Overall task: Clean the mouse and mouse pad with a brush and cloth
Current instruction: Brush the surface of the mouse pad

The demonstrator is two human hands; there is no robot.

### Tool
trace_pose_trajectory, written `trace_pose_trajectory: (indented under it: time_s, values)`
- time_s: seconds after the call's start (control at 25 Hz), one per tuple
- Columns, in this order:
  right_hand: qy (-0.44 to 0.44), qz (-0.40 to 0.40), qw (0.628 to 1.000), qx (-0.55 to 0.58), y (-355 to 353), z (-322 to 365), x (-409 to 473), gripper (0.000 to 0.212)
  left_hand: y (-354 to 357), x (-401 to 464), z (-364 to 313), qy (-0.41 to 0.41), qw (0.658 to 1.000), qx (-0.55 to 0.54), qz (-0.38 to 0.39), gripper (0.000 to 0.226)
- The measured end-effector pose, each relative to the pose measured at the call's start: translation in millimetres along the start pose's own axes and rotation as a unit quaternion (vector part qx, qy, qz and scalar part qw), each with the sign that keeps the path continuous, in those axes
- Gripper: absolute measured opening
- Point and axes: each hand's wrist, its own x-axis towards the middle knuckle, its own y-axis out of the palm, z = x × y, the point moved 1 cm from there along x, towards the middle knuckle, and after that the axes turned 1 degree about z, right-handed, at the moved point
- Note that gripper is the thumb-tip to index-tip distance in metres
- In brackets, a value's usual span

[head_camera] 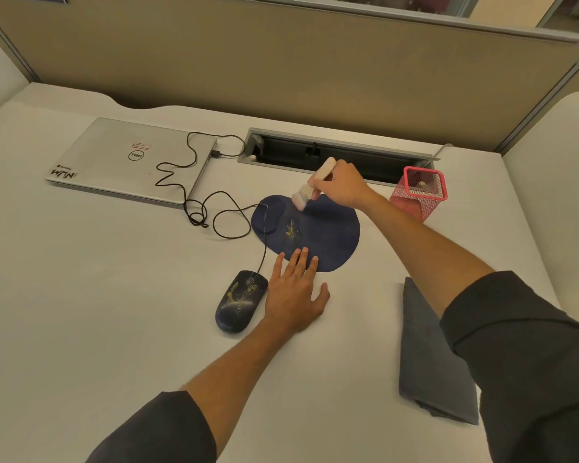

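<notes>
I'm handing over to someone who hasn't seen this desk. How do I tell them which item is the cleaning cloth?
Start at the pink mesh pen holder by the desk's cable slot, then come straight toward the person along the right side. The cloth lies flat there, partly under the right sleeve, untouched by either hand. It is the only folded dark grey fabric; the mouse pad is rounded and navy blue.

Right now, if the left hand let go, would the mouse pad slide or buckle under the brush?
Probably slide: the mouse pad looks thin and flat, and the left hand presses its near edge with straight fingers. Likely floppy if lifted. The brush in the right hand seems light, so buckling looks unlikely.
</notes>
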Motion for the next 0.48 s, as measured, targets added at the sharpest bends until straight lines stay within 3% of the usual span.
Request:
trace_pose_trajectory:
  time_s: [0.08,0.28,0.48]
  values:
    - [0.034,0.004,0.999,0.001,5.6,-14.7,-2.1,0.034,0.0,0.0,0.2,-0.001,1.0,0.0,-0.003,0.065]
    - [0.041,-0.034,0.979,-0.195,-27.9,-14.8,3.9,0.031,2.0,0.5,0.7,-0.001,1.0,0.002,-0.003,0.066]
    - [0.034,0.013,0.999,-0.02,-6.8,-5.7,6.7,0.033,1.4,0.6,0.4,0.001,1.0,-0.004,-0.002,0.066]
